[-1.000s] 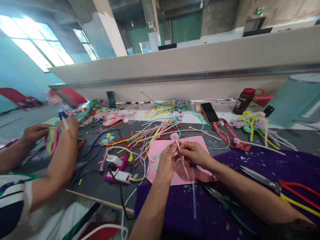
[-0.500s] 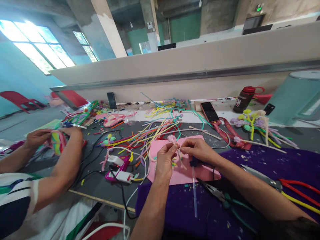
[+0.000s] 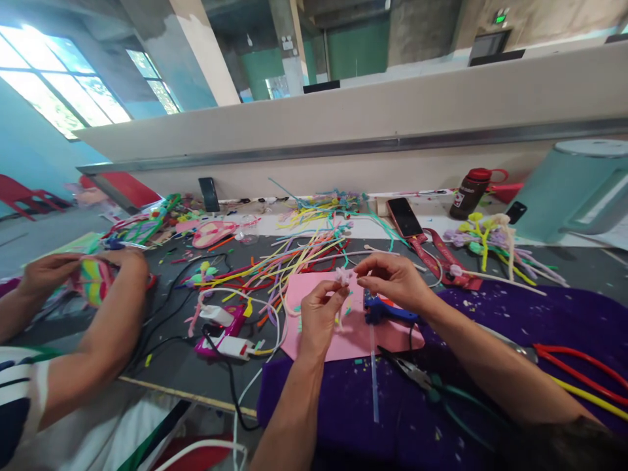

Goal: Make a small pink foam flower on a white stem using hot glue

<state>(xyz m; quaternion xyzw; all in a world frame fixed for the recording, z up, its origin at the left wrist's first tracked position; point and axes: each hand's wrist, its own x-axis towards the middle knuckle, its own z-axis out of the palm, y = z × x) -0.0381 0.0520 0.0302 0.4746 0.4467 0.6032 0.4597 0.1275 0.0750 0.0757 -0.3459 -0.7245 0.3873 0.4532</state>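
A small pale pink flower of fuzzy pipe cleaner (image 3: 343, 276) is pinched between the thumb and forefinger of my left hand (image 3: 318, 314), its stem hanging below. Close at its right is my right hand (image 3: 392, 281), fingers curved, a small gap showing between thumb and forefinger and nothing visible in them. Under both hands lies a pink sheet (image 3: 318, 350) with small coloured scraps. A blue glue gun (image 3: 390, 310) rests on the sheet below my right hand, with a clear glue stick (image 3: 375, 386) pointing towards me.
Pliers (image 3: 426, 383) and red-handled cutters (image 3: 574, 366) lie on the purple cloth (image 3: 554, 314). Loose pipe cleaners (image 3: 299, 261) spread behind the sheet. A power strip (image 3: 223, 337) with cables sits left. Beyond are a phone (image 3: 405, 218), a bottle (image 3: 470, 193) and a co-worker's arm (image 3: 103, 320).
My right hand has drawn slightly up and away from the flower, and its fingers have parted. The blue glue gun shows more fully. The whole view has shifted a little.
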